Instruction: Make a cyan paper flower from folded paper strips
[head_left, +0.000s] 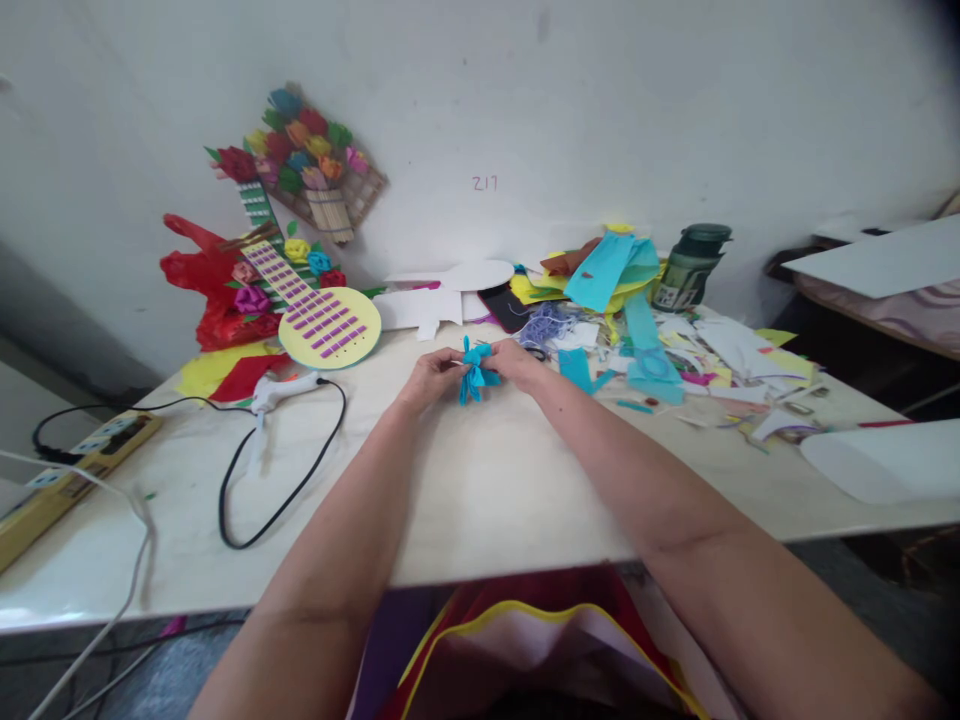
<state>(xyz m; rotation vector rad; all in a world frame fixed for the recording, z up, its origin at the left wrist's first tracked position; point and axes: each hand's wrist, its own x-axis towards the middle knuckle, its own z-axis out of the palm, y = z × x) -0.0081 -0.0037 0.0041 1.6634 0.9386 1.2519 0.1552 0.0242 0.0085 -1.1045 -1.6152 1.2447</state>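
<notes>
Both my hands meet over the middle of the white table (465,490) and pinch a small blue paper flower (473,371). My left hand (431,376) grips it from the left with closed fingers. My right hand (514,362) holds its right side, fingers pinched together. The blue paper's folded petals stick out above and below my fingertips.
A white glue gun (281,391) with a black cord (247,480) lies at the left, near a yellow power strip (67,470). A yellow paper guitar (322,320) and paper flowers (307,150) lean on the wall. Coloured paper scraps (645,340) and a green jar (686,265) crowd the right.
</notes>
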